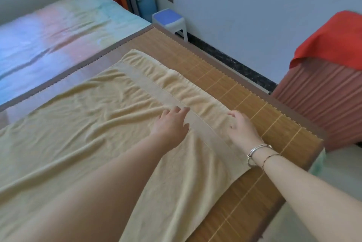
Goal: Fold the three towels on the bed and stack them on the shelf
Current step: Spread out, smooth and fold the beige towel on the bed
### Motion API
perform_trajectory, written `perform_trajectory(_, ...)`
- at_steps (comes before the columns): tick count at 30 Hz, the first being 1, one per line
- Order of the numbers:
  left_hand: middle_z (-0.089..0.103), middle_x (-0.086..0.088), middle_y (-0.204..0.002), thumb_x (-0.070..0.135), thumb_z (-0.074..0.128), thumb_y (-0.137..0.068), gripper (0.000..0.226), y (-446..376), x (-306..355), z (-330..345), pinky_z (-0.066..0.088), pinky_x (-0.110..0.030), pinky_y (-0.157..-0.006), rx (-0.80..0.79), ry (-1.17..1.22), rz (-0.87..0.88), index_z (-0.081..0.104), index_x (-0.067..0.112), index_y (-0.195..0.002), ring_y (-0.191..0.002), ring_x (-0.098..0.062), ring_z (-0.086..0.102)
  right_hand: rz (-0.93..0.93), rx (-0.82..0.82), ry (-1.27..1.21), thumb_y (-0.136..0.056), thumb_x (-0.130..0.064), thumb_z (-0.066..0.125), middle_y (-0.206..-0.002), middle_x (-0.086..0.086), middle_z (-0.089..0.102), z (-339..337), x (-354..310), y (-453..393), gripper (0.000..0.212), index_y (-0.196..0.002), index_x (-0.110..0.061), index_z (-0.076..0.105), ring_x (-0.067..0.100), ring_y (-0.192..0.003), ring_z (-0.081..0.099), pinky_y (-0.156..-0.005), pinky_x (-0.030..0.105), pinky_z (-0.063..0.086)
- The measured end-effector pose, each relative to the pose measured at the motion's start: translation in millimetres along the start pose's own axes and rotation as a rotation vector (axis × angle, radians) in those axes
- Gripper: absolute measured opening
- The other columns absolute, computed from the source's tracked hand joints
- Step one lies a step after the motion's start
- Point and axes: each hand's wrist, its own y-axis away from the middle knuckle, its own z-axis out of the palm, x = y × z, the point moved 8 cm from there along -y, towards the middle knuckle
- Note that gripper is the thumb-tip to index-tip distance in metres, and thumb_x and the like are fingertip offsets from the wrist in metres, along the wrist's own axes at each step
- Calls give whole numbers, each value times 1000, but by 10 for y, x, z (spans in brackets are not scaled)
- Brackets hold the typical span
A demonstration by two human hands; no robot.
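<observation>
Both hands' grip relaxed, left hand (172,124) and right hand (242,128) flat on spread towel (88,124).

A home bedroom was shown: a bed (58,32) was covered with a pastel sheet and a bamboo mat (225,89), and a plastic stool (169,21) was set by the wall.

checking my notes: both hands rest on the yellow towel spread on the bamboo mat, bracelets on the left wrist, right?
One slip: the bracelets are on the right wrist, not the left. The head view shows it. The rest holds: left hand and right hand rest on the yellow towel spread on the bamboo mat.
</observation>
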Motion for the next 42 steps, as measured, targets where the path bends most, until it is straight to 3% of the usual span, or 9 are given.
perform_trajectory(4,36,1,-147,28,40,-99,52,-264,221,235,36,-47,-106,-49,10,13,24,29,-149,-131,-28,36,159,50,113,-87,-23,59,-134,8,45,-87,342,-285,52,-135,-16,40,28,-124,41,-102,42,40)
perform_trajectory(9,36,1,-146,28,32,-101,49,-493,257,389,44,-47,-98,-91,17,11,21,32,-149,-132,-26,36,165,1,196,-85,-42,58,-114,-1,59,-10,311,-422,40,-119,-22,50,25,-112,50,-95,38,39)
perform_trajectory(13,41,-6,-141,57,24,-97,55,-723,241,370,40,-46,-103,-101,177,-45,20,39,-149,-126,-28,46,-38,-168,-56,-85,-17,59,-88,-5,60,75,39,-374,31,-115,-16,58,12,-77,54,-63,20,43)
perform_trajectory(16,51,-8,-128,68,28,-91,64,-878,292,223,39,-36,-98,-44,347,-102,14,44,-148,-118,-25,53,-160,-289,-256,-85,-6,54,-86,0,62,53,-197,-223,28,-110,-13,65,7,-70,52,-57,9,40)
perform_trajectory(20,58,-4,-86,25,50,-92,63,-931,238,-35,47,-24,-59,10,378,-161,22,30,-149,-69,-14,56,-128,-376,-434,-86,-1,49,-75,3,53,74,-439,-70,27,-103,-4,70,9,-69,46,-59,13,38)
perform_trajectory(24,55,-9,-103,0,37,-90,37,-753,-194,-305,57,-41,-81,35,532,-333,55,9,-121,-91,-28,62,-129,-426,-413,-88,-9,50,-77,0,58,162,-724,55,25,-103,-10,70,10,-74,51,-70,21,41)
perform_trajectory(31,44,-11,-133,-6,34,-88,58,247,-1097,-1031,55,-44,-86,145,613,-372,37,9,-144,-110,-33,56,-165,-638,-471,-90,-21,58,-105,8,70,719,-1841,701,23,-111,-24,68,14,-86,63,-83,30,53)
perform_trajectory(36,46,0,-110,-7,31,-88,64,1380,-1991,-1507,56,-37,-80,202,790,-416,31,18,-147,-99,-23,55,-259,-759,-442,-72,-19,57,-109,8,70,1331,-2887,1434,44,-113,-30,68,20,-93,63,-87,34,50)
perform_trajectory(42,25,7,-151,-10,33,-85,75,3161,-3546,-1822,56,-20,-60,289,742,-503,25,24,-151,-100,-16,53,-399,-937,-371,-59,-16,49,-96,3,65,2524,-4231,2916,57,-110,-32,67,16,-79,54,-60,24,44)
